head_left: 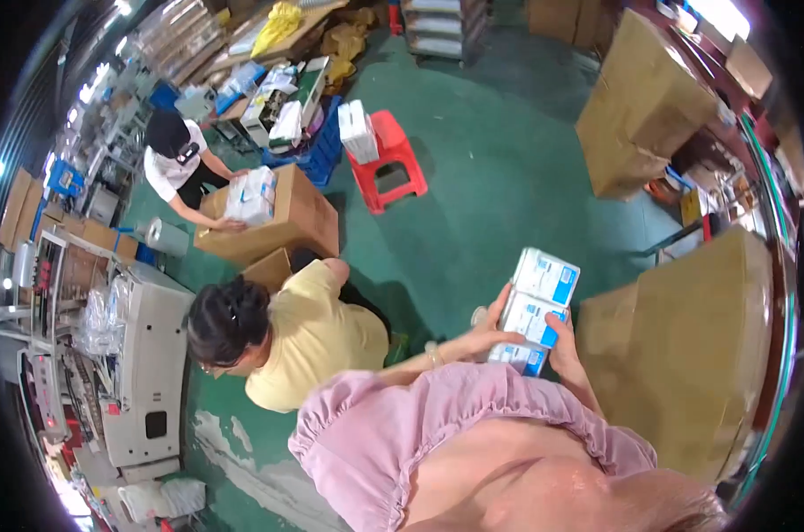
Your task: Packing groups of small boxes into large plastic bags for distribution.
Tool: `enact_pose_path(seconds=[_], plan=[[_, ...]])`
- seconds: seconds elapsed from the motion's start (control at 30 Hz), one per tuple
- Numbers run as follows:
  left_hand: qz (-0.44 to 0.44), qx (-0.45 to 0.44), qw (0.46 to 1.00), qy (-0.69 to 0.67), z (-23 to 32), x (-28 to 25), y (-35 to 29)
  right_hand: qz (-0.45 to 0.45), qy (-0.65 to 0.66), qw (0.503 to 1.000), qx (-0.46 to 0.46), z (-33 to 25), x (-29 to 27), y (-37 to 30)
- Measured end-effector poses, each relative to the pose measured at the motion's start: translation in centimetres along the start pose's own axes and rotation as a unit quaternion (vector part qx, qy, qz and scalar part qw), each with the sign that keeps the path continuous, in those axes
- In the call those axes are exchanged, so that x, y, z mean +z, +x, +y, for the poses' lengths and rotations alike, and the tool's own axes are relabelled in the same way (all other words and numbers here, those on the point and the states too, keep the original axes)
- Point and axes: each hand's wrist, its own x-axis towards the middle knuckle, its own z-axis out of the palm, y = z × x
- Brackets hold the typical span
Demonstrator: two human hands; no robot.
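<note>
In front of my body I hold a row of three small white-and-blue boxes (535, 317), pressed together; whether film binds them cannot be made out. My left hand (489, 333) grips the row from its left side, its fingers partly hidden behind the boxes. On the opposite side my right hand (562, 346) clasps it, thumb lying on the front face. A large brown carton (677, 355) stands just to the right of my right hand.
A person in yellow (317, 332) crouches at my left. Beyond, a person in white (176, 160) handles a white bundle (251, 195) on a brown carton (300, 217). A red stool (400, 160) bears white boxes (357, 131). A beige machine (153, 372) stands left; another tall carton (637, 106) stands far right.
</note>
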Motion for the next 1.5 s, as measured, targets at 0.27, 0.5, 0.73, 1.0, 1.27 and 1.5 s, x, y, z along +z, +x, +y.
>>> enact_pose_path(seconds=[0.27,0.5,0.73,1.0,1.27,1.5], plan=[[0.025,0.009,0.994,0.102,10.8,-8.7,21.6,-0.037,0.02,0.998,0.038,-8.8,1.6,22.9],[0.103,0.038,0.991,0.074,18.2,-22.9,41.9,-0.105,0.017,0.991,0.086,-14.2,6.3,52.4],[0.311,0.156,0.933,-0.093,31.5,-35.9,52.1,-0.299,-0.105,0.928,0.194,-19.6,23.1,78.2],[0.461,0.241,0.845,-0.124,40.7,-60.0,62.5,-0.398,-0.182,0.847,0.302,-13.7,43.6,104.1],[0.499,0.197,0.836,-0.116,51.9,-83.0,70.2,-0.407,-0.187,0.811,0.377,-8.7,59.9,125.8],[0.53,0.09,0.842,-0.047,55.9,-108.7,70.5,-0.387,-0.202,0.801,0.41,6.0,73.2,141.7]])
